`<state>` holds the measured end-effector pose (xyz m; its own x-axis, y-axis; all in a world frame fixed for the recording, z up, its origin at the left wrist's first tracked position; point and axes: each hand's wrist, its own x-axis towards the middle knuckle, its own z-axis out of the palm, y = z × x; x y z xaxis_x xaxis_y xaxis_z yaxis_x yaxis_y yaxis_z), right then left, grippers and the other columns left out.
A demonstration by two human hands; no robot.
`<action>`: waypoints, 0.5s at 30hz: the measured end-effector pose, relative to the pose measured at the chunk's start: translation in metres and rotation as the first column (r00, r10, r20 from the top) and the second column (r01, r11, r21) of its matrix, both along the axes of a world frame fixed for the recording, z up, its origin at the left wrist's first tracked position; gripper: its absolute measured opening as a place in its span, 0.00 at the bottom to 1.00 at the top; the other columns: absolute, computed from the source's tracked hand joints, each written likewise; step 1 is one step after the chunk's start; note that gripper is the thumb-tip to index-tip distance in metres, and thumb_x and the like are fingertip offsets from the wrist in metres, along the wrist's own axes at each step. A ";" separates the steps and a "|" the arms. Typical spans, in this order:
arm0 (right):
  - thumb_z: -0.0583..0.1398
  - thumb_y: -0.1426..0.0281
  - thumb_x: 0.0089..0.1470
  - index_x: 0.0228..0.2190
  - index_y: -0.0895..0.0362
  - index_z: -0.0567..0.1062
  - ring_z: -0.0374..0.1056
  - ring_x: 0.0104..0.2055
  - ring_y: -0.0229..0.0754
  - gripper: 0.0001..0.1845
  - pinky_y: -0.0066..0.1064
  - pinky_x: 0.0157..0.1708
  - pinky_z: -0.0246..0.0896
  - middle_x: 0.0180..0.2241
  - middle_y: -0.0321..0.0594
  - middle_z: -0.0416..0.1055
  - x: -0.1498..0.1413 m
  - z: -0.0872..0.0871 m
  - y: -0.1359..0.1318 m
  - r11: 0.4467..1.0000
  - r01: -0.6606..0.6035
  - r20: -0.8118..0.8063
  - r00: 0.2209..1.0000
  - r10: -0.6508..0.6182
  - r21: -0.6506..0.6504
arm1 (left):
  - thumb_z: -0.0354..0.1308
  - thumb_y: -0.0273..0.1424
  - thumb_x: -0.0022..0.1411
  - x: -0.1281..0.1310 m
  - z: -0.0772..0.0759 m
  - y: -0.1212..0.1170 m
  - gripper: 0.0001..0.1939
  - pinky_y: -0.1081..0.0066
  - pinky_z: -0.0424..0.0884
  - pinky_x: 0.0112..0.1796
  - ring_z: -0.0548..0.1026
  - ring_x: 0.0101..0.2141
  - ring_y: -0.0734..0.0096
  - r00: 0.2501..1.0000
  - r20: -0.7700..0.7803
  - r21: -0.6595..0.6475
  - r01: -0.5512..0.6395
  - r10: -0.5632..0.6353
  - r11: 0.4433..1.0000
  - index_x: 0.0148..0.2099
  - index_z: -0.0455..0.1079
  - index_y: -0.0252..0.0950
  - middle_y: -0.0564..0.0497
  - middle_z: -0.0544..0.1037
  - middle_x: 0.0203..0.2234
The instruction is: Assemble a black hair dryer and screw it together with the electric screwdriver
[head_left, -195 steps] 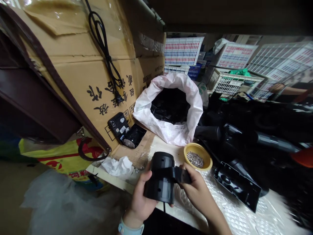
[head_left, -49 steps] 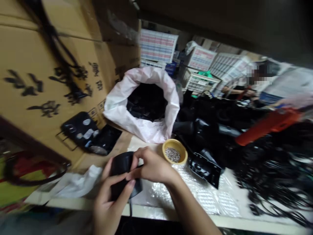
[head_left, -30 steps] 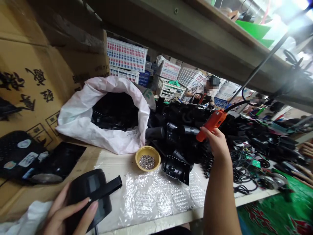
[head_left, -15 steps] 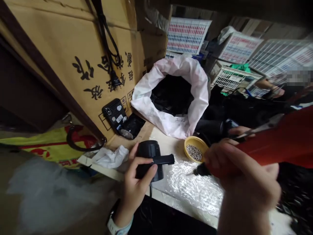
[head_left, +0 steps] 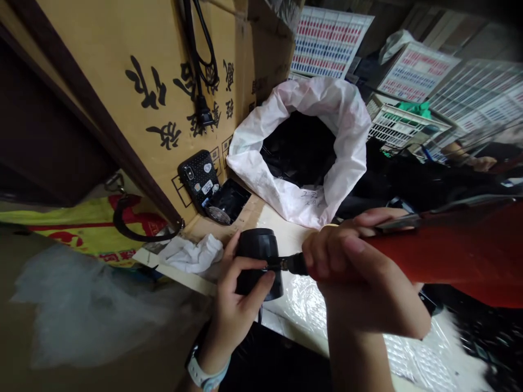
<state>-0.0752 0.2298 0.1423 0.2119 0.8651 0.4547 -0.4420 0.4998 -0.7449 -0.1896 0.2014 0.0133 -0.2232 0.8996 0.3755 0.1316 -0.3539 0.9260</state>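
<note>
My left hand (head_left: 239, 296) grips a black round plastic device (head_left: 257, 242) with a cable below it, fingers and thumb around its side. A black arm sticks out from the device to the right. My right hand (head_left: 363, 267) is wrapped round the front of a red power screwdriver (head_left: 461, 239). Its dark tip (head_left: 296, 264) points left and meets the black arm close to my left fingertips. Whether a screw sits at the tip cannot be made out. Behind my right hand, the yellow bowl is hidden except for a sliver of rim.
A white sack (head_left: 353, 141) with dark contents stands behind the device. A phone (head_left: 200, 179) leans against the cardboard (head_left: 102, 32) at left. White crumpled paper (head_left: 196, 253) lies by the table edge. Bubble wrap (head_left: 304, 305) covers the tabletop. Another person's hand (head_left: 482, 163) shows at far right.
My right hand has brought the screwdriver left, from above the bubble wrap to the device's arm. It now covers most of the bowl of small metal screws. My left hand keeps its hold.
</note>
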 end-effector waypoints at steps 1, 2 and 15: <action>0.58 0.78 0.49 0.34 0.54 0.67 0.55 0.14 0.32 0.10 0.27 0.17 0.59 0.16 0.26 0.61 0.000 0.000 0.000 1.000 -0.006 0.001 1.000 0.006 -0.001 | 0.63 0.28 0.61 0.000 0.000 0.000 0.07 0.49 0.54 0.62 0.59 0.64 0.55 1.000 -0.001 -0.005 0.002 -0.002 1.000 0.41 0.71 0.44 0.52 0.59 0.65; 0.58 0.78 0.49 0.34 0.54 0.67 0.54 0.14 0.32 0.10 0.27 0.17 0.59 0.16 0.26 0.61 0.000 0.000 0.000 1.000 -0.010 -0.001 1.000 0.010 -0.006 | 0.63 0.28 0.61 0.000 0.000 0.000 0.07 0.48 0.54 0.62 0.59 0.64 0.55 1.000 -0.004 -0.008 0.003 -0.003 1.000 0.41 0.71 0.44 0.52 0.58 0.65; 0.63 0.73 0.49 0.31 0.53 0.68 0.56 0.13 0.33 0.08 0.26 0.15 0.59 0.15 0.26 0.64 -0.010 0.008 0.001 0.996 0.027 -0.004 1.000 -0.028 -0.080 | 0.61 0.31 0.63 -0.002 0.003 -0.004 0.09 0.64 0.55 0.63 0.56 0.65 0.65 0.990 -0.138 -0.018 0.002 -0.004 1.000 0.46 0.70 0.47 0.55 0.56 0.66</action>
<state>-0.0853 0.2307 0.1501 0.2382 0.8926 0.3827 -0.4329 0.4503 -0.7809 -0.1913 0.1978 0.0162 -0.1673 0.9069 0.3867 0.2577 -0.3384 0.9050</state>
